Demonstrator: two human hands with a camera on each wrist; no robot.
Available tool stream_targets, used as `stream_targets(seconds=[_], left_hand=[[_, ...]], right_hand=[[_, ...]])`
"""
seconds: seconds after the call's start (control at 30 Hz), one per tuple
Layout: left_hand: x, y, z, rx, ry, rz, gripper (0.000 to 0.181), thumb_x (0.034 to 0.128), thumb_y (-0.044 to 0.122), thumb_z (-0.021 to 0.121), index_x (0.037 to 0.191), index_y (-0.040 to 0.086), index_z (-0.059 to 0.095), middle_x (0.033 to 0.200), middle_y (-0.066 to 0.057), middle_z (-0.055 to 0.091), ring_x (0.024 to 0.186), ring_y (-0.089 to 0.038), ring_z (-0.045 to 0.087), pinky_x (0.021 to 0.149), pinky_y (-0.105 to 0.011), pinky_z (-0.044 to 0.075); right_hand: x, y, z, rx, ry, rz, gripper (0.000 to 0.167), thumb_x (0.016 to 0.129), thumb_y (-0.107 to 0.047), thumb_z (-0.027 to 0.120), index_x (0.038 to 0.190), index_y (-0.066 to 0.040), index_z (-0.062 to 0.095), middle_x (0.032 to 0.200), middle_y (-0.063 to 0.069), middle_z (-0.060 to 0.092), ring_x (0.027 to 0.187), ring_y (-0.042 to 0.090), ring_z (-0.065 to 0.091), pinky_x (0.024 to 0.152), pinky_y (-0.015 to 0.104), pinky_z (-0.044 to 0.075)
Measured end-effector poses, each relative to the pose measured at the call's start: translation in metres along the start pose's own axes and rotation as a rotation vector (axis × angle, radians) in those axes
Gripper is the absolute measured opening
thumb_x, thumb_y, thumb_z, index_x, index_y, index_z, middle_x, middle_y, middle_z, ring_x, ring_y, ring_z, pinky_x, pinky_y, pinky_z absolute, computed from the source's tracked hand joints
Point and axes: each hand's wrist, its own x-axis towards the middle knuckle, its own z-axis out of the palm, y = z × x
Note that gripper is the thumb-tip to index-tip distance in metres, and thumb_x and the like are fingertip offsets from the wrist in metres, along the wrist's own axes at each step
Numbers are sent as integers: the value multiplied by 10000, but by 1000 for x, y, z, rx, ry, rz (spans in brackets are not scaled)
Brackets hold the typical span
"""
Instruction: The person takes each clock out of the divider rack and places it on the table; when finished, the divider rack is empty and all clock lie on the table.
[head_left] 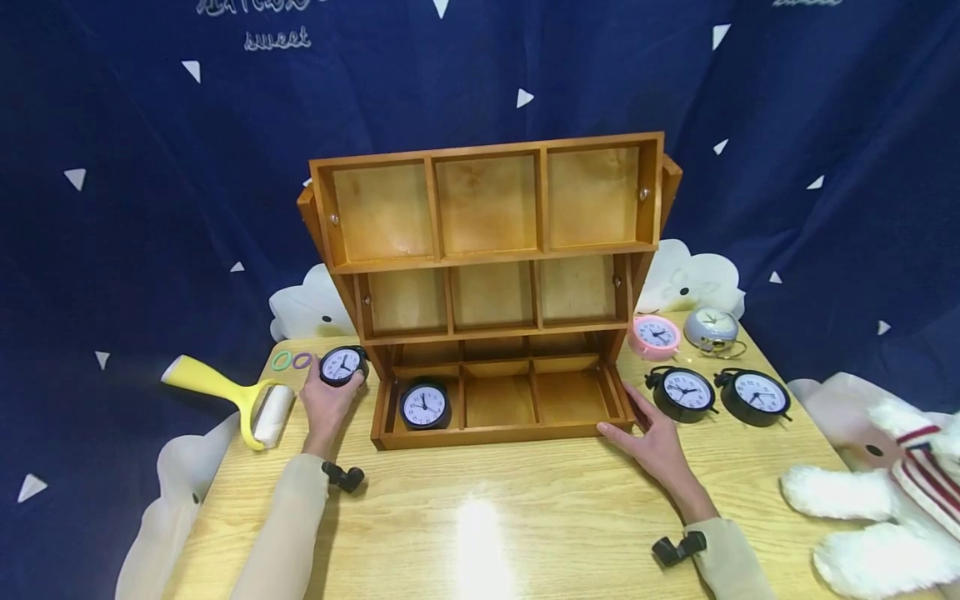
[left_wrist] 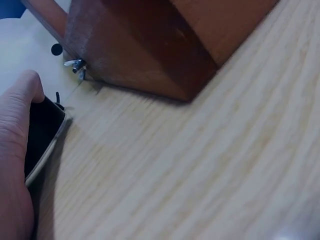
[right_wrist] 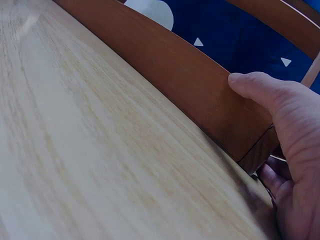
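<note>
My left hand (head_left: 327,408) holds a round black alarm clock (head_left: 341,366) by its sides, left of the tiered wooden organizer (head_left: 495,435). In the left wrist view the thumb (left_wrist: 15,120) lies along the clock's black case (left_wrist: 42,132); the other fingers are out of sight. Another black clock (head_left: 425,407) sits face up in the left compartment of the bottom tier. My right hand (head_left: 657,443) grips that tier's front right corner. In the right wrist view its thumb (right_wrist: 255,86) presses the front board (right_wrist: 190,90), with fingers curled round the side.
Right of the organizer are a pink clock (head_left: 655,337), a silver clock (head_left: 712,328) and two black clocks (head_left: 681,393). Green and purple rings (head_left: 282,360) lie at the left, near a yellow-handled roller (head_left: 217,387). A white plush toy (head_left: 885,517) sits at the right edge.
</note>
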Motion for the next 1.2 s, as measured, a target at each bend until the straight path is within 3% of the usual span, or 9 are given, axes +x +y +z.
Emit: stream_targets(seconds=[0.1, 0.23, 0.43, 0.63, 0.9, 1.07, 1.2], left_hand=[[0, -1, 0, 4, -3, -2, 988, 766, 259, 860, 1591, 23, 370, 1442, -289, 579, 1278, -446, 571, 1108, -541, 453], [-1, -1, -1, 8, -7, 12, 896, 792, 270, 861, 1533, -7, 442, 1391, -324, 591, 1267, -458, 572, 1102, -552, 454], [-1, -2, -1, 14, -19, 45, 946, 829, 264, 843, 1568, -85, 368, 1522, -353, 465, 1396, -466, 484, 1192, -529, 385], [-6, 0, -5, -4, 2, 49, 1011, 830, 298, 856, 1603, -57, 311, 1552, -327, 445, 1427, -455, 458, 1201, -527, 373], [-21, 2, -11, -109, 33, 98, 964, 814, 196, 866, 1608, 5, 354, 1497, -303, 525, 1339, -432, 550, 1163, -502, 424], [-36, 7, -20, -175, -18, 90, 1006, 817, 140, 857, 1611, -66, 275, 1621, -293, 351, 1484, -427, 391, 1240, -437, 334], [-49, 16, -30, -217, -58, 57, 1049, 842, 148, 855, 1640, -36, 200, 1676, -245, 258, 1532, -394, 311, 1259, -388, 286]], right_hand=[[0, 0, 1, 1, -4, -5, 871, 859, -196, 888, 1589, -68, 432, 1624, 214, 406, 1466, 387, 404, 1013, -1, 335], [1, 0, 1, 12, -11, -17, 872, 862, -178, 884, 1593, -61, 422, 1624, 230, 396, 1467, 405, 401, 1017, -4, 330], [-2, 1, 3, 7, -4, -16, 864, 865, -174, 881, 1588, -47, 425, 1619, 243, 398, 1459, 414, 405, 1016, -4, 330], [-2, 0, 3, 10, -4, -14, 863, 867, -178, 879, 1588, -47, 425, 1618, 239, 403, 1456, 422, 404, 1029, 11, 335], [1, 1, 1, 27, -1, -34, 853, 867, -164, 878, 1583, -39, 430, 1612, 256, 402, 1459, 421, 401, 1032, 12, 340], [1, 3, 1, 27, 1, -27, 858, 865, -159, 879, 1589, -61, 430, 1616, 239, 407, 1453, 427, 409, 1040, 18, 341], [0, 2, 1, 17, -4, -21, 856, 872, -176, 876, 1594, -77, 427, 1621, 225, 405, 1459, 417, 404, 1040, 18, 340]])
